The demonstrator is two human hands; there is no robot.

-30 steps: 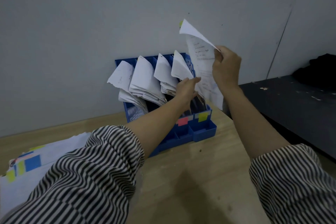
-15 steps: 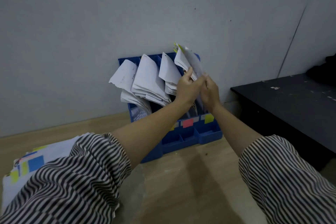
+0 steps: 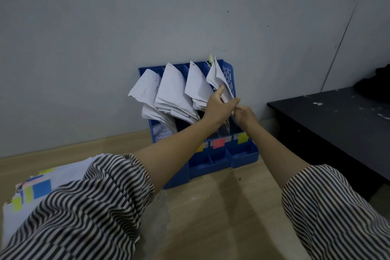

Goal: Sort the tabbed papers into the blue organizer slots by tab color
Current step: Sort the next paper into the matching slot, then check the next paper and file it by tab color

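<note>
Before you lies the pale wooden table [image 3: 211,207], which meets a plain grey wall [image 3: 126,17], and to your right stands a lower black bench [image 3: 337,124] with white flecks on its top and something dark at its far end. Your two arms reach forward in striped sleeves [image 3: 84,207] pushed up to the elbows. At the back of the table, touching the wall, stands the blue organizer [image 3: 228,78], its upright slots holding bundles of white papers [image 3: 175,93] that lean and droop to the left; low open trays run along its front. At your near left lies a loose pile of tabbed papers [image 3: 42,188], partly hidden under your left sleeve, with blue, yellow and green tabs showing. Your left hand [image 3: 217,107] is at the rightmost slot, thumb raised against the sheets [image 3: 217,78] there and fingers stretched toward the right, so its grip is spread and presses the bundle rather than closing on it. Your right hand [image 3: 245,115] is just beside it, lower, fingers curled toward the bottom of that same slot; whether its grip pinches a sheet you cannot tell. On the organizer's front edge sit a pink label [image 3: 218,143] and a yellow label [image 3: 242,138], and a yellow-green tab [image 3: 210,58] pokes above the rightmost bundle.
</note>
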